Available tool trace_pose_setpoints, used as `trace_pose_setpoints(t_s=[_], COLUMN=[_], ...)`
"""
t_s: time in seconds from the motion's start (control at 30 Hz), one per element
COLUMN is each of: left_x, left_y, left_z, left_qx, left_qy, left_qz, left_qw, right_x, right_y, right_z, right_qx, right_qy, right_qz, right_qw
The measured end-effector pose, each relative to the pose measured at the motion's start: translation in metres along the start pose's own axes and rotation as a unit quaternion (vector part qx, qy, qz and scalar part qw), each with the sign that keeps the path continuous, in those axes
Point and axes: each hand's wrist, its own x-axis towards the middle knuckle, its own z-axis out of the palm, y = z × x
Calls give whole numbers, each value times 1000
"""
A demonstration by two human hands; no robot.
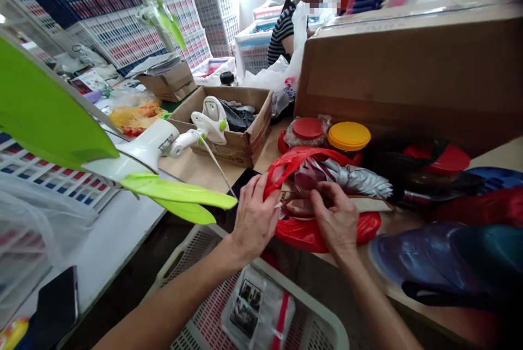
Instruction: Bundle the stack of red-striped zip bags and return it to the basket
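Observation:
A red plastic bag (pixel 302 234) lies open on the brown table, with small packets and a pale flat strip in its mouth. My left hand (pixel 256 218) is closed on the bag's left edge. Inside the opening, my right hand (pixel 335 218) has its fingers bent together at the contents; what they hold, if anything, is too small to name. A folded silver umbrella (pixel 359 177) lies just behind my right hand. Behind the bag stand a jar with a yellow lid (pixel 349 136) and another with a red lid (pixel 307 128).
A green-bladed fan (pixel 153 140) reaches in from the left, near my left forearm. Below my arms is a plastic basket (pixel 327 317) holding a wrapped packet. A large carton (pixel 408 72) stands behind the jars, and a blue jug (pixel 429 257) is at right. A person sits beyond.

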Motion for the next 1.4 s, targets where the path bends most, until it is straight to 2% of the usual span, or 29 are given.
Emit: trace_pose_setpoints(t_s=[0.13, 0.23, 0.33, 0.47, 0.53, 0.57, 0.63, 0.7, 0.73, 0.8, 0.87, 0.9, 0.97, 1.03, 1.1, 1.2, 1.27, 1.33, 1.4], left_x=[0, 7, 19, 34, 39, 41, 45, 49, 51, 54, 55, 55, 51, 45, 41, 38, 36, 29, 17], left_y=[14, 23, 32, 40, 39, 38, 32, 24, 20, 13, 10, 10, 14, 22, 31, 40, 41, 42, 42], left_z=[2, 4, 4, 4, 6, 7, 8, 7, 7, 4, 1, -1, -5, -9, -10, -7, -2, -1, -3], left_qx=[-21, -68, -104, -43, -17, -13, -12, -9, -8, -3, 0, 0, -12, -36, -57, -75, -80, -75, -76], left_qy=[103, 128, 57, -129, -173, -179, -181, -171, -161, -135, -110, -102, -86, -67, -71, -182, -249, -274, -281], left_qz=[53, 104, 146, 110, 86, 80, 66, 41, 25, -5, -28, -36, -21, 30, 102, 171, 165, 148, 174], left_qw=[993, 984, 982, 985, 981, 981, 981, 984, 987, 991, 994, 994, 996, 997, 991, 966, 951, 947, 941], right_x=[-3, -5, -10, -24, -34, -38, -44, -41, -36, -23, -12, -9, -8, -14, -22, -30, -32, -32, -32], right_y=[0, -1, -5, -13, -17, -18, -21, -24, -24, -23, -21, -21, -21, -24, -28, -30, -30, -29, -29], right_z=[-11, -21, -28, -41, -51, -56, -64, -68, -69, -68, -68, -70, -75, -82, -88, -95, -97, -96, -93], right_qx=[104, 211, 311, 363, 367, 348, 258, 102, 16, -132, -230, -269, -354, -433, -467, -468, -463, -441, -425], right_qy=[92, 133, 171, 148, 123, 106, 26, -117, -197, -325, -391, -398, -374, -341, -336, -336, -324, -317, -333], right_qz=[78, 150, 213, 274, 300, 300, 266, 186, 141, 68, 22, 4, -29, -51, -61, -78, -87, -106, -131], right_qw=[987, 957, 910, 878, 872, 882, 928, 970, 970, 934, 891, 877, 857, 833, 815, 814, 820, 833, 831])
